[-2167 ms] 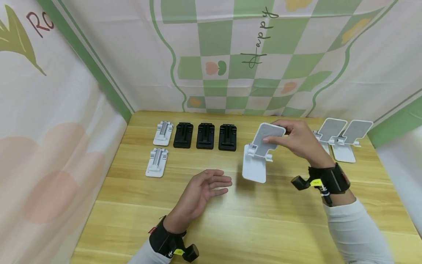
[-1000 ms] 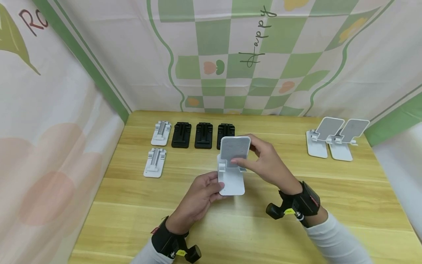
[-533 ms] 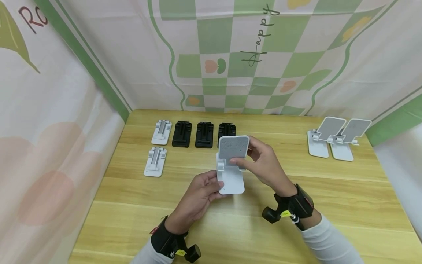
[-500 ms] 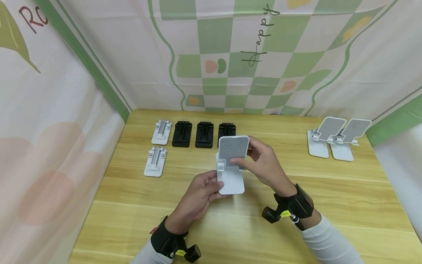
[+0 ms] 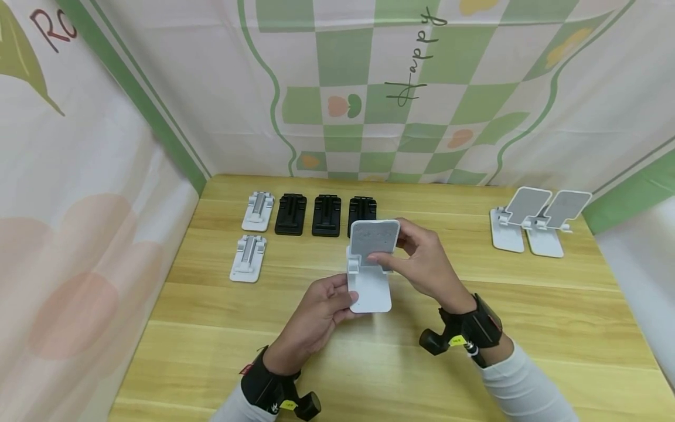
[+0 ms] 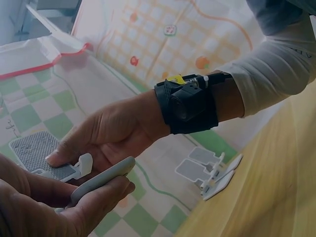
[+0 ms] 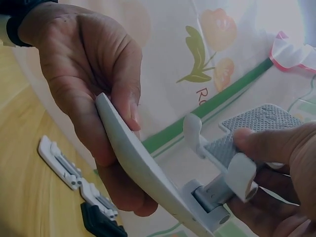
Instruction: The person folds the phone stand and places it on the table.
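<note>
A white folding phone stand (image 5: pixel 372 290) with a grey textured back pad is held above the table between both hands. My left hand (image 5: pixel 317 313) pinches the lower left edge of its base, thumb on top and fingers underneath. My right hand (image 5: pixel 424 261) grips the raised back plate, its thumb lying on the grey pad (image 5: pixel 373 237). In the right wrist view the stand's hinge (image 7: pixel 212 197) and two small front hooks show between the hands. The right fingers behind the plate are mostly hidden in the head view.
Two unfolded white stands (image 5: pixel 507 230) stand at the table's right rear. Three folded black stands (image 5: pixel 326 215) form a row at the back, the rightmost partly covered by the held stand. Two folded white stands (image 5: pixel 248 259) lie at the left. A printed curtain (image 5: pixel 221 105) hangs behind the table.
My right hand has carried the white phone stand leftward from the right side, and my left hand, earlier free, has taken hold of its base. Over the last half second both hands barely move.
</note>
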{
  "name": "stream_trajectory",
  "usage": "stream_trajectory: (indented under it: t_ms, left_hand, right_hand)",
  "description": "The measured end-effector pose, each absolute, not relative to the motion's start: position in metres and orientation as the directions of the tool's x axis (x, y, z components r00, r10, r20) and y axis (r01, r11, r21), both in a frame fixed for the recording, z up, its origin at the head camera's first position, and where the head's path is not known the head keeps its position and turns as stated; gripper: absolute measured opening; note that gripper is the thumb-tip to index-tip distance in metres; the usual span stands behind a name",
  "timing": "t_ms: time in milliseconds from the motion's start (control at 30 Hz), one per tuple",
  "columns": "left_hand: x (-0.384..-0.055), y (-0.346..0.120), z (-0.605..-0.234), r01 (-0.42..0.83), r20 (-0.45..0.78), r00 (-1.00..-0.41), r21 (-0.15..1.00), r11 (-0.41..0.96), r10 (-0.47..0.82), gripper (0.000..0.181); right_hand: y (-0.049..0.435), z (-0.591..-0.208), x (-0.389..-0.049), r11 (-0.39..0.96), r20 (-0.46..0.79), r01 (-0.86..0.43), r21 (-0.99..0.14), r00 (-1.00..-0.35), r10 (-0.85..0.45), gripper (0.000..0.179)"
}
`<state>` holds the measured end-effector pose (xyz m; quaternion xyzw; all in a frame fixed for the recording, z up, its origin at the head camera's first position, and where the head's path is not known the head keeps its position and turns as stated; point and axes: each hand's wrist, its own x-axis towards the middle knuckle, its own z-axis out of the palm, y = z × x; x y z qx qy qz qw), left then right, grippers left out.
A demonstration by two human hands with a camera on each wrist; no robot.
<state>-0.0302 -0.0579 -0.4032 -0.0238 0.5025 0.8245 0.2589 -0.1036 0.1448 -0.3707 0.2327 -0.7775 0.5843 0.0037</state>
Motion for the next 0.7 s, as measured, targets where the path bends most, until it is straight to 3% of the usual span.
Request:
stream_trajectory:
  t_ms: [433,600,700]
  left_hand:
    - [-0.028,-0.055,-0.4,-0.456,-0.291,-0.855,0.815,-0.357,0.429,0.046]
    - [-0.029,-0.055,-0.4,-0.463,-0.3,-0.854,0.811,-0.358,0.425,0.047]
    - [-0.029,-0.056,-0.4,-0.465,-0.308,-0.855,0.812,-0.353,0.418,0.047]
  right_hand:
    - [0.143,-0.371,-0.106,0.196,0.359,-0.422,-0.885,-0.888,-0.287,0.031]
    - [0.144,-0.363,-0.107,0.302,0.324,-0.43,-0.851,-0.882,-0.341,0.032]
    - [0.146,-0.348,-0.108,0.405,0.329,-0.491,-0.771,-0.852,-0.406,0.039]
